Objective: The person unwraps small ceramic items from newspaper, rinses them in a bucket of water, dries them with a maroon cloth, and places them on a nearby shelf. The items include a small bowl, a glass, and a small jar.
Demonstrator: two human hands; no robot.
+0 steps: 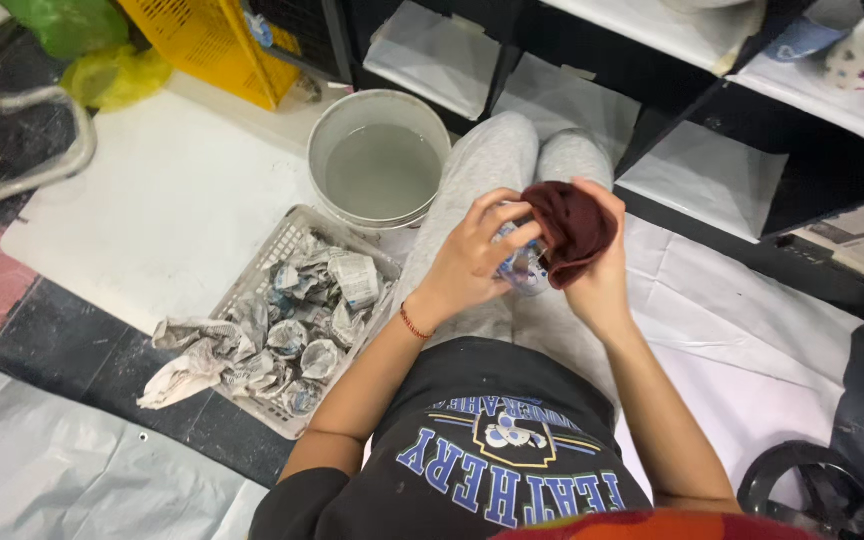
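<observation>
bucket (pixel 379 160) and basket (pixel 252 290) crowding the left, shelving (pixel 752 150) ahead, open sheet (pixel 752 330) right

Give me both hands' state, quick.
Left hand: closed around a small patterned cup.
Right hand: closed on a dark red cloth.

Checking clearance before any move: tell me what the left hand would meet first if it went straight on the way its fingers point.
The left hand points toward the right hand; its fingers already touch the small patterned cup, and just beyond is the maroon cloth held in the right hand. Depth is hard to judge.
</observation>
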